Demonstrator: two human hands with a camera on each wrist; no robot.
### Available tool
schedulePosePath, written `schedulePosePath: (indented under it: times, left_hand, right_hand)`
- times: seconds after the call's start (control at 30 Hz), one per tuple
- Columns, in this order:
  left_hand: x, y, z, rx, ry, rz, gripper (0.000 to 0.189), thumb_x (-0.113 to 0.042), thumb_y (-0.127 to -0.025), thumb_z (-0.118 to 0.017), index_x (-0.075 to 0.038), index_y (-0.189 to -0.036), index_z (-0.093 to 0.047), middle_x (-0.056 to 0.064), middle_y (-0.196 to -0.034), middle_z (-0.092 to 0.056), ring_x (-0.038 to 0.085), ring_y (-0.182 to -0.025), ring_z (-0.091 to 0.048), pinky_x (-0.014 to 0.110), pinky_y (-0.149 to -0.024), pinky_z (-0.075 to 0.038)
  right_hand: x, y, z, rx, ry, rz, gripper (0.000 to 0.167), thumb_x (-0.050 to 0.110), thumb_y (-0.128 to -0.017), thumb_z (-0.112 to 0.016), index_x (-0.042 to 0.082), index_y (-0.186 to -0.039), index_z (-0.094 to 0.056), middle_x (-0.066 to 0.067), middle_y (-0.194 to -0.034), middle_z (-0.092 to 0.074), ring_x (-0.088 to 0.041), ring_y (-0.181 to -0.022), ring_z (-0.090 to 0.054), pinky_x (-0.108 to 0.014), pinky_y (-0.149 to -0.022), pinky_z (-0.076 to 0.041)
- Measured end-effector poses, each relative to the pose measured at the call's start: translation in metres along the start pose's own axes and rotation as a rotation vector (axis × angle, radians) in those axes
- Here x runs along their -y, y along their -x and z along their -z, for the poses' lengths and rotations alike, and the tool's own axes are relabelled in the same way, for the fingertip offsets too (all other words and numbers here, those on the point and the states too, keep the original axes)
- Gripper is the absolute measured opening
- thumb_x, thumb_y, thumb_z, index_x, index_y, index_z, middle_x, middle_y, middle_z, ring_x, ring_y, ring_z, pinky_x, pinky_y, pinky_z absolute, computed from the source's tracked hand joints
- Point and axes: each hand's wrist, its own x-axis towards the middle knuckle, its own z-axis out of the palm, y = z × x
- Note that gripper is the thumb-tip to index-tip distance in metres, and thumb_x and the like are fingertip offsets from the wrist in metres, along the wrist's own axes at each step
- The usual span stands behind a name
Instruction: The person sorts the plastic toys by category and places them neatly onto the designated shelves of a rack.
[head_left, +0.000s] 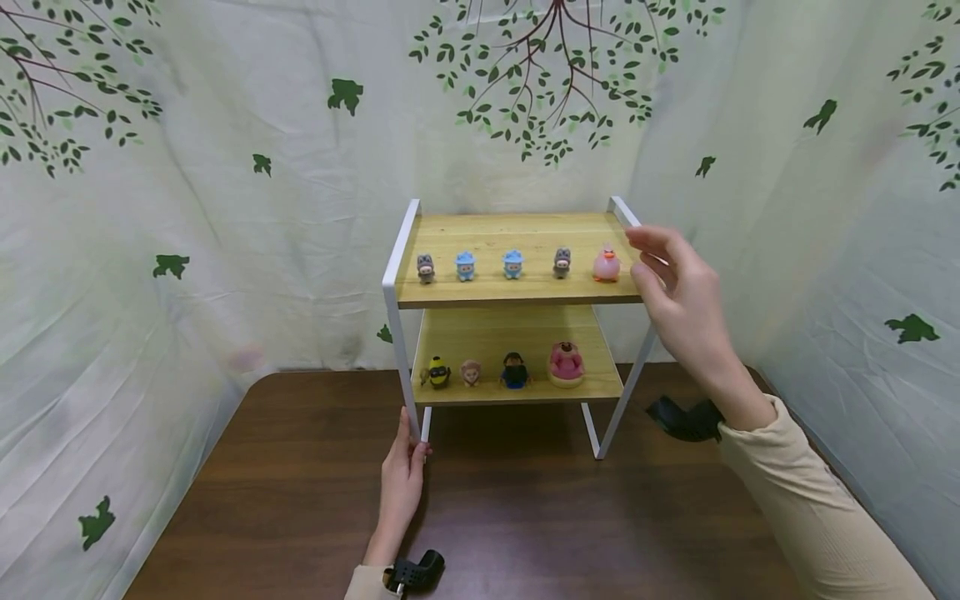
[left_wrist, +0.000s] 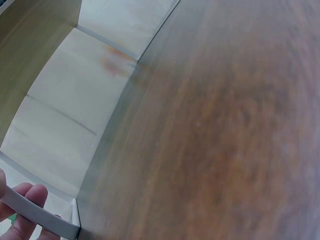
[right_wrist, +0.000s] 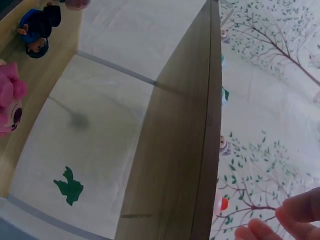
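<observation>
A two-tier shelf (head_left: 510,293) with light wood boards and a white metal frame stands on the table. My left hand (head_left: 401,479) grips its front left leg (left_wrist: 42,217) low down, fingers and thumb on either side of the bar. On the top board's right end stands a pink duck figure (head_left: 607,267). Just right of the duck, my right hand (head_left: 686,304) hovers by the frame's corner, fingers loosely bent and holding nothing; its fingertips (right_wrist: 295,215) are apart from the duck in the right wrist view. Left of the duck, grey figures (head_left: 562,263) and light-blue figures (head_left: 512,265) line the same board.
The lower board bears a yellow-and-black figure (head_left: 438,372), a small pale-pink figure (head_left: 470,372), a dark-haired figure in blue (head_left: 514,371) and a larger pink bear (head_left: 566,365). Behind the brown table (head_left: 300,483) hangs a pale leaf-patterned cloth (head_left: 337,250).
</observation>
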Motion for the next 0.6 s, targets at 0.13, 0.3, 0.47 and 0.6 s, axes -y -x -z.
schedulePosePath:
  times: [0.13,0.3,0.47,0.6]
  left_hand:
    - [0.000,0.000,0.000,0.002,0.009,0.012,0.081,0.011,-0.088,-0.059,-0.017,-0.154,-0.020,0.008,-0.078,-0.057,0.020,-0.070,-0.059,0.032,-0.059,-0.046]
    - [-0.001,0.000,0.002,0.002,0.012,0.013,0.080,0.012,-0.088,-0.059,-0.015,-0.153,-0.022,0.008,-0.079,-0.058,0.020,-0.070,-0.058,0.031,-0.059,-0.045]
    - [-0.003,-0.001,0.004,0.011,0.025,0.019,0.078,0.009,-0.088,-0.061,-0.012,-0.152,-0.023,0.008,-0.080,-0.057,0.019,-0.070,-0.059,0.031,-0.060,-0.047]
    - [-0.005,0.000,0.007,0.034,0.041,0.043,0.077,0.008,-0.089,-0.061,-0.012,-0.152,-0.023,0.008,-0.083,-0.057,0.018,-0.072,-0.060,0.031,-0.061,-0.049]
  right_hand:
    - [0.002,0.008,0.005,-0.019,-0.034,0.026,0.031,-0.011,-0.093,-0.048,-0.010,-0.124,-0.052,-0.015,-0.123,-0.055,-0.020,-0.117,-0.051,-0.029,-0.099,-0.040]
    - [0.002,0.018,0.013,-0.037,-0.063,0.045,0.031,-0.012,-0.093,-0.048,-0.010,-0.123,-0.053,-0.009,-0.121,-0.056,-0.020,-0.114,-0.052,-0.024,-0.096,-0.041]
    - [-0.004,0.027,0.019,-0.049,-0.063,0.058,0.029,-0.013,-0.092,-0.049,-0.011,-0.121,-0.054,-0.009,-0.120,-0.057,-0.021,-0.111,-0.053,-0.021,-0.092,-0.043]
    - [-0.009,0.034,0.022,-0.048,-0.046,0.058,0.031,-0.013,-0.092,-0.050,-0.010,-0.122,-0.053,-0.010,-0.118,-0.057,-0.019,-0.110,-0.053,-0.020,-0.092,-0.043]
